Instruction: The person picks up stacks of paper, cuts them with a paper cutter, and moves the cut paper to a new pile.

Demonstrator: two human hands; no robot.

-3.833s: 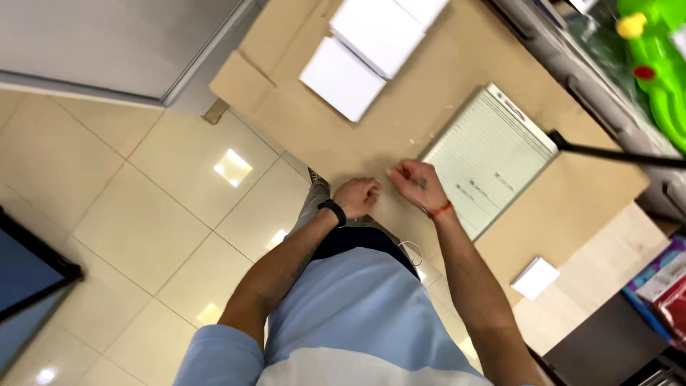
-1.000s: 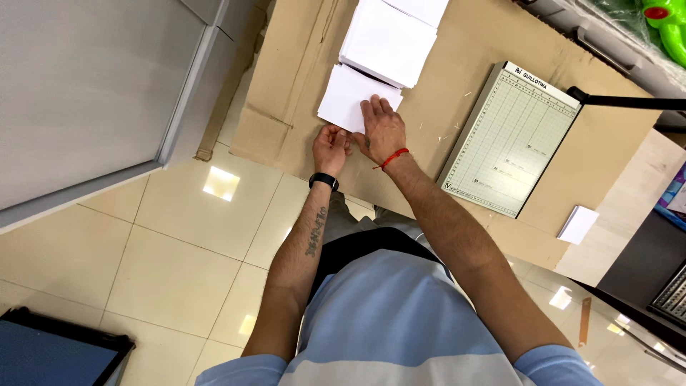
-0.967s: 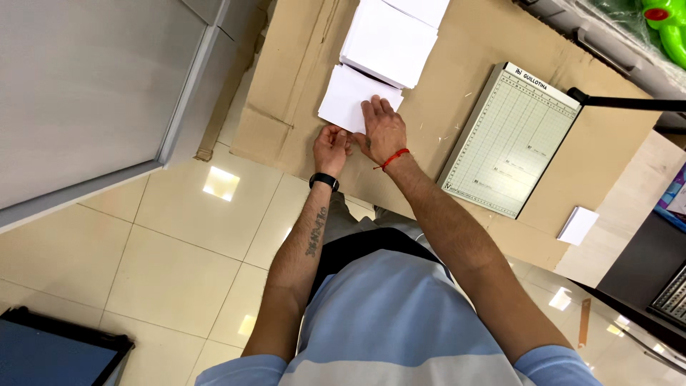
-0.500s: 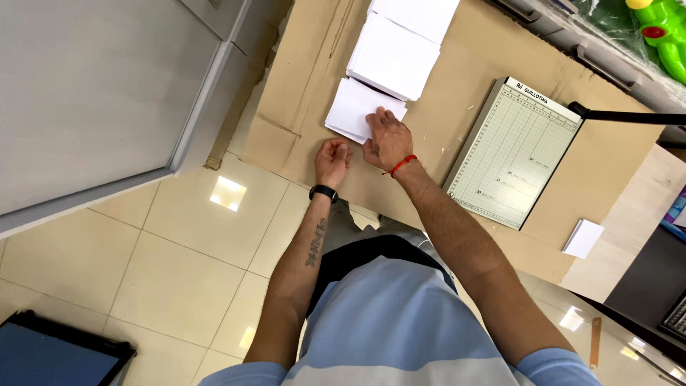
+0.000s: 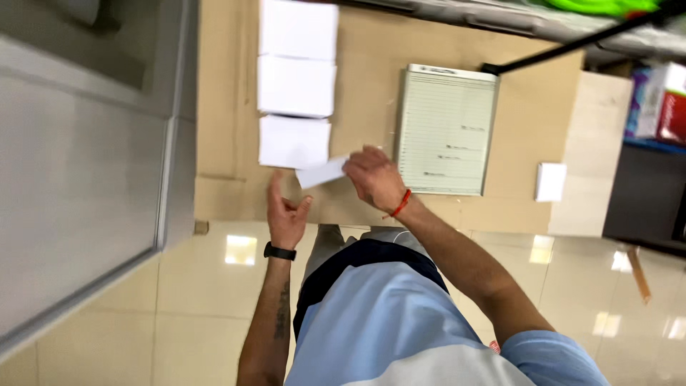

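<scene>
Right hand (image 5: 373, 179) lifted white slip (image 5: 323, 172) off cardboard (image 5: 364, 93), left hand (image 5: 286, 214) open beside

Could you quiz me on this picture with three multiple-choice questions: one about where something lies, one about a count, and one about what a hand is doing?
1. Where does the ruled white cutting board lie relative to the white paper stacks?
A. to their right
B. to their left
C. on top of them

2. How many white paper stacks lie in a row on the brown cardboard sheet?
A. one
B. three
C. six

3. What does the right hand do?
A. rests empty
B. holds a white paper slip
C. holds scissors

Answers: 1 A, the board sits right of the row. 2 B, three stacks show. 3 B, its fingers pinch the slip, while the left hand is open beside it.
</scene>
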